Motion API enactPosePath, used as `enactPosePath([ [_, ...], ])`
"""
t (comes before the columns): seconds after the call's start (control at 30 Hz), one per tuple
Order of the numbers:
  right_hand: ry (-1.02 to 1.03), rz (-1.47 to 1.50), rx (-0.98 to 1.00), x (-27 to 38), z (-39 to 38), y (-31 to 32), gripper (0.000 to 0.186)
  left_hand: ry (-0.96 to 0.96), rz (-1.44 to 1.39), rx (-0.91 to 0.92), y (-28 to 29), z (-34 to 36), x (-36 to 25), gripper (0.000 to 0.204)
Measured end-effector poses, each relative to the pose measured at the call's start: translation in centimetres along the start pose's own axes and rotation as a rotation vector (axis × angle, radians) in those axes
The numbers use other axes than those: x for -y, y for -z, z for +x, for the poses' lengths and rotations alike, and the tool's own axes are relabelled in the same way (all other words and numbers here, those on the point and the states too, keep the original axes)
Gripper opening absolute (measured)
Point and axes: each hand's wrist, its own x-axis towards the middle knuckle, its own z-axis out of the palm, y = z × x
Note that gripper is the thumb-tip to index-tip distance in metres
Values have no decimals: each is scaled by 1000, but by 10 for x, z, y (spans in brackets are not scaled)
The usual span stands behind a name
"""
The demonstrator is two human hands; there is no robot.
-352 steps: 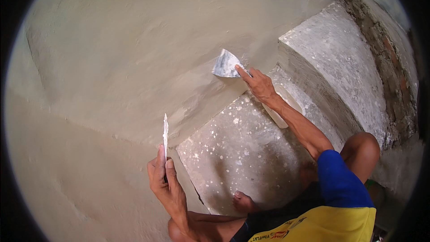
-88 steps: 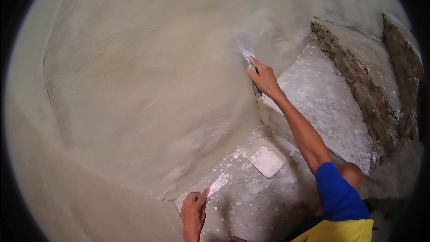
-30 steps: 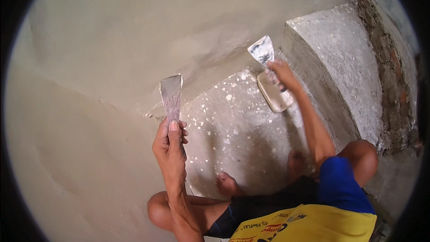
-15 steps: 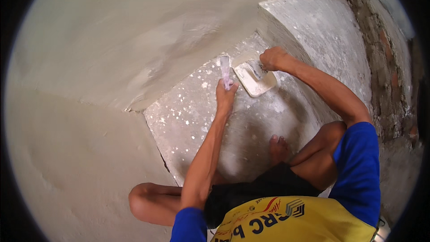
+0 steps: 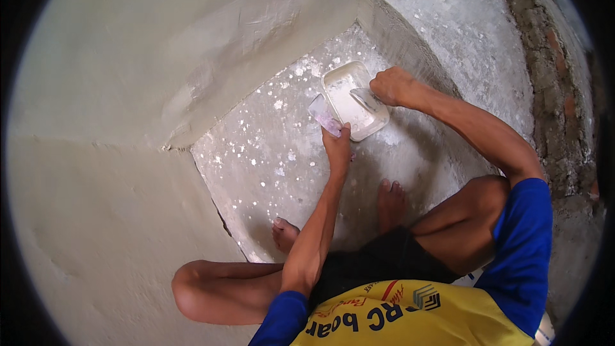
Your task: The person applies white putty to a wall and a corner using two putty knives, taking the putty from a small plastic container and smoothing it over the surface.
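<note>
A shallow cream-white tray (image 5: 368, 133) with rounded corners rests on the speckled grey concrete, and white paste is smeared inside it. My right hand (image 5: 393, 87) is closed round the handle of a putty knife (image 5: 364, 98), whose blade dips into the tray. Just left of the tray, my left hand (image 5: 337, 142) grips a second putty knife (image 5: 323, 113) with a pale, purplish, paste-smeared blade. That blade tilts up and to the left. The left fingers are beside the tray's near left rim; whether they touch it I cannot tell.
A plastered grey wall (image 5: 115, 77) runs along the left and far side. To the right rises a concrete step (image 5: 448, 19), with a rough strip of exposed brick (image 5: 554, 90) beyond it. My bare feet (image 5: 392, 202) are on the concrete near the tray.
The tray has turned so more of its inside shows. My left hand has shifted right, closer to the tray, and its putty knife leans further left. The right hand stays near the tray's right side.
</note>
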Motion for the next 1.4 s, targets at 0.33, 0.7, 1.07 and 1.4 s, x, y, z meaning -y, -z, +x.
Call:
enactPosePath([
  [0.33,77,-63,42,41,-8,-38,14,-48,0,114,7,-29,11,49],
  [0.7,131,49,92,54,-17,-30,16,24,20,147,13,-33,27,49],
  [1.07,83,275,69,68,-19,-27,19,21,-58,169,13,-36,22,43],
  [1.4,-174,962,226,26,-4,-65,27,165,-122,113,23,-38,-6,12],
])
